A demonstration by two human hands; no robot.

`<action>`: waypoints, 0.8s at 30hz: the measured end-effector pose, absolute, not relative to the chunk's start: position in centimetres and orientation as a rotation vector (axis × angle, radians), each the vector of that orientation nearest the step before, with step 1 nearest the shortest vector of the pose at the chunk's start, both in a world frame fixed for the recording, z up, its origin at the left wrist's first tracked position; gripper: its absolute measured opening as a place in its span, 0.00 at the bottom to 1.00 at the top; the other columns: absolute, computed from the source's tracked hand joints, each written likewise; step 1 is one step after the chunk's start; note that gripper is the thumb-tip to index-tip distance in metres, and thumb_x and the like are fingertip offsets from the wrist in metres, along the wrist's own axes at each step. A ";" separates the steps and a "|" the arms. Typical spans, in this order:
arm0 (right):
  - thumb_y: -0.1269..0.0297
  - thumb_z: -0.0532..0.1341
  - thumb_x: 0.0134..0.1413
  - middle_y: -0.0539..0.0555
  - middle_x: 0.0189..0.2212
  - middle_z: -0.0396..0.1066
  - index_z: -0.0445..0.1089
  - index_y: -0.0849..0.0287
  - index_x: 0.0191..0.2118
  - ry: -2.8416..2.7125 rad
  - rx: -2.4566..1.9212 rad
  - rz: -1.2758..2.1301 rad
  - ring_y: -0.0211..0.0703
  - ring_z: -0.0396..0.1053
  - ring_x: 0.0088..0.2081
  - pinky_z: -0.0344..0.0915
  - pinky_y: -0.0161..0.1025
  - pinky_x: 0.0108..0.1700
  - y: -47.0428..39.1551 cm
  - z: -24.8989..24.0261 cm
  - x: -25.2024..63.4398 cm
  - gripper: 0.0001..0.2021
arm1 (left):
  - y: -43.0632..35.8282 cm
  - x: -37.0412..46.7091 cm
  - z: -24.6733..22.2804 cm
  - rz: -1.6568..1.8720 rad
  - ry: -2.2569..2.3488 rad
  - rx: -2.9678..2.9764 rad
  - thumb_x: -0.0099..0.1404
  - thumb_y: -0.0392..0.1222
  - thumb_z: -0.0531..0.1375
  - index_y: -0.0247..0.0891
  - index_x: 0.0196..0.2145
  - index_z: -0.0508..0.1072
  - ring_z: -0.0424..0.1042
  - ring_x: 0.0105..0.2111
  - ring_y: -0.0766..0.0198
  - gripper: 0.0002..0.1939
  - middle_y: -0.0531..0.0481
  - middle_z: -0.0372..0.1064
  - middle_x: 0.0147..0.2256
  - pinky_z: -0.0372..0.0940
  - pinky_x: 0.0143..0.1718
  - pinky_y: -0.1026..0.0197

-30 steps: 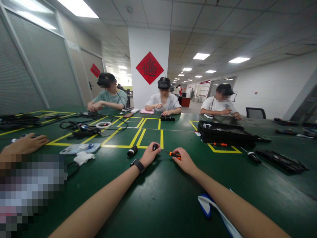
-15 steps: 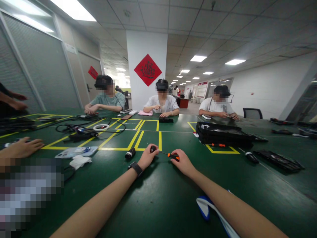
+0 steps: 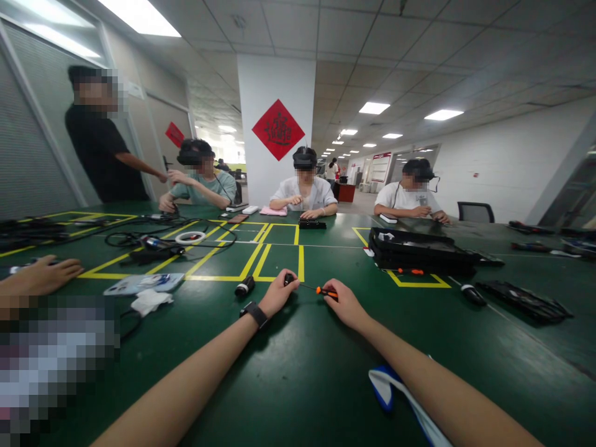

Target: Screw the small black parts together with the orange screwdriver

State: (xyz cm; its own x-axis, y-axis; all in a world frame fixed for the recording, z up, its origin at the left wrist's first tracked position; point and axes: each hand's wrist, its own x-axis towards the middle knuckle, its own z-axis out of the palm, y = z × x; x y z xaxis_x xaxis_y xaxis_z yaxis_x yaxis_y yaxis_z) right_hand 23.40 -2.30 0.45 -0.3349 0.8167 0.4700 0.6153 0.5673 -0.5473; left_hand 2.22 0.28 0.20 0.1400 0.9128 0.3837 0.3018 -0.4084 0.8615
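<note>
My left hand [image 3: 278, 294] is closed around a small black rounded part [image 3: 288, 279], too small to name, just above the green table [image 3: 279, 385]. In my right hand [image 3: 343, 302] is a screwdriver [image 3: 329, 293] with an orange and black handle. Its thin shaft points left and reaches the black part; whether the tip sits inside it I cannot tell. A black cylindrical piece with a white band [image 3: 244, 286] lies left of my left hand. My fingers hide much of both held things.
A stack of black cases [image 3: 414, 248] stands right, with an orange-handled tool [image 3: 410, 271] before it. Black flat parts [image 3: 526, 302] lie farther right. Cables [image 3: 153, 245], a phone [image 3: 144, 284] and tissue [image 3: 151, 302] are left. A blue-white strap [image 3: 386, 391] lies near my right forearm. Several people surround the table.
Both my hands and the screwdriver look almost still. At the far left, a person in black has come into fuller view, and the seated person beside them has raised a hand.
</note>
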 end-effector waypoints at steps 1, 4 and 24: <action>0.68 0.55 0.50 0.53 0.35 0.64 0.65 0.60 0.38 -2.073 -1.158 0.346 0.40 0.61 0.38 0.58 0.39 0.43 -2.3 0.4 23.4 0.08 | 0.2 2.3 0.2 1.264 1.162 1.800 0.56 0.47 0.53 0.38 0.34 0.64 0.64 0.28 0.67 0.11 0.54 0.64 0.27 0.59 0.32 0.64; 0.66 0.51 0.55 0.55 0.37 0.64 0.65 0.60 0.39 -2.089 -1.182 0.326 0.41 0.61 0.41 0.57 0.40 0.46 -2.2 0.2 23.3 0.10 | 0.1 2.4 0.3 1.265 1.182 1.773 0.56 0.50 0.52 0.38 0.34 0.64 0.65 0.27 0.66 0.13 0.54 0.64 0.26 0.59 0.31 0.63; 0.67 0.50 0.55 0.56 0.38 0.64 0.65 0.60 0.39 -2.127 -1.220 0.082 0.42 0.61 0.42 0.55 0.40 0.46 -3.0 1.1 22.8 0.10 | 0.1 2.3 0.4 1.292 1.189 1.756 0.55 0.49 0.54 0.37 0.33 0.64 0.66 0.27 0.66 0.13 0.54 0.65 0.27 0.60 0.32 0.63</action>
State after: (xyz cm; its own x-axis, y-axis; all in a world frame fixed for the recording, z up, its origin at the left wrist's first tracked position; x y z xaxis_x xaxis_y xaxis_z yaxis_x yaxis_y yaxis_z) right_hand 22.82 -2.95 1.11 -0.3343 0.7855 0.5209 0.7431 0.5596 -0.3670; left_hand 2.28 0.10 0.42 0.1043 0.9248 0.3658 0.2883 -0.3801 0.8789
